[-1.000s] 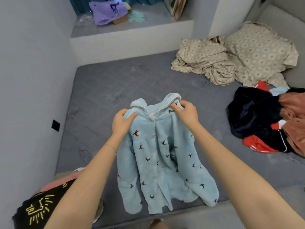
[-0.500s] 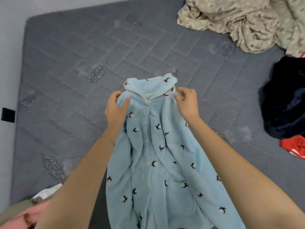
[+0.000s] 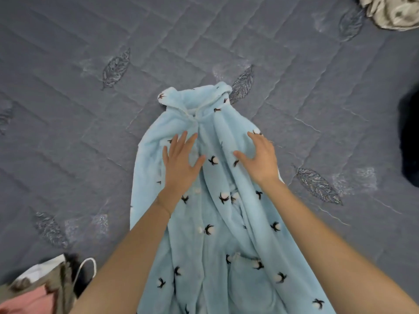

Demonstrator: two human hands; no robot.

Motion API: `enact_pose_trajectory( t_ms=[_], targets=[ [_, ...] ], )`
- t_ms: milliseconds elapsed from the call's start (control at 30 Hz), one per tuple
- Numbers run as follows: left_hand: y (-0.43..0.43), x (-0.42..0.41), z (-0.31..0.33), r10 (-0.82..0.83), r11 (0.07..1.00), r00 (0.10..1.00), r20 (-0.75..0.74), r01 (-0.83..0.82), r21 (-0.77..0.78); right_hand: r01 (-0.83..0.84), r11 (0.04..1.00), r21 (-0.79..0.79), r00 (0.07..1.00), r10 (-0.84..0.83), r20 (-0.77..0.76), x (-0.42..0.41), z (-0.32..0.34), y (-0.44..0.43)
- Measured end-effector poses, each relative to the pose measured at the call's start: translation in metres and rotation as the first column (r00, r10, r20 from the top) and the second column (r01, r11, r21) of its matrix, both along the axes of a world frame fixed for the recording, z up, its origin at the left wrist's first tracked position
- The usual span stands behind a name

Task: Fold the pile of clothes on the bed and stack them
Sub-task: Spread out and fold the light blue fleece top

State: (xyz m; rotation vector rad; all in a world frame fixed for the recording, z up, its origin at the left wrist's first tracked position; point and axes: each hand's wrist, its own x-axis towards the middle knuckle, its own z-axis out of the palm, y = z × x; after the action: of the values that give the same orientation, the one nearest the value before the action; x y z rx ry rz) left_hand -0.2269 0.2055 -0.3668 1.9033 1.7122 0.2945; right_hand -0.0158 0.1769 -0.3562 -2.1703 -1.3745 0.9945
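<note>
A light blue fleece jacket (image 3: 217,234) with small dark bird shapes and a white-trimmed collar lies front up on the grey quilted bed (image 3: 90,132), collar pointing away from me. My left hand (image 3: 180,162) rests flat on its chest area, fingers spread, holding nothing. My right hand (image 3: 259,155) lies palm down on the jacket's right shoulder, fingers apart. The fabric is bunched in long folds down the middle.
Folded clothes (image 3: 43,288) in pink, olive and white sit at the lower left corner. A beige patterned blanket (image 3: 390,12) shows at the top right. A dark garment (image 3: 410,137) lies at the right edge.
Both hands let go of the jacket's collar and shoulders after laying it on the bed, and now press flat on it. The view has tilted down and moved closer.
</note>
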Motion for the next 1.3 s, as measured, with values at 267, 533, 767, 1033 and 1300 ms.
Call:
enact_pose_trajectory(
  t_ms=[267,533,767,1033,1300],
  targets=[
    [-0.002,0.069,-0.032,-0.263,0.965,0.965,-0.016,0.263,0.011,0.119,0.984,-0.135,0.981,-0.096,0.168,0.042,-0.034,-0.044],
    [0.024,0.137,-0.038,-0.482,0.871,0.871,-0.096,0.488,0.050,0.179,0.981,-0.072,0.983,-0.182,-0.030,0.072,-0.045,-0.057],
    [0.046,0.164,-0.039,-0.528,0.845,0.838,-0.140,0.534,0.008,0.230,0.971,0.067,0.971,-0.225,-0.077,0.120,-0.024,-0.019],
    [0.073,0.221,-0.021,-0.195,0.981,0.957,0.213,0.188,0.052,0.469,0.882,-0.050,0.862,-0.469,-0.192,0.137,-0.025,-0.030],
    [0.079,0.239,-0.029,-0.054,0.998,0.951,0.306,0.058,-0.005,0.376,0.917,-0.131,0.919,-0.387,-0.072,0.147,-0.043,-0.058]
  ],
)
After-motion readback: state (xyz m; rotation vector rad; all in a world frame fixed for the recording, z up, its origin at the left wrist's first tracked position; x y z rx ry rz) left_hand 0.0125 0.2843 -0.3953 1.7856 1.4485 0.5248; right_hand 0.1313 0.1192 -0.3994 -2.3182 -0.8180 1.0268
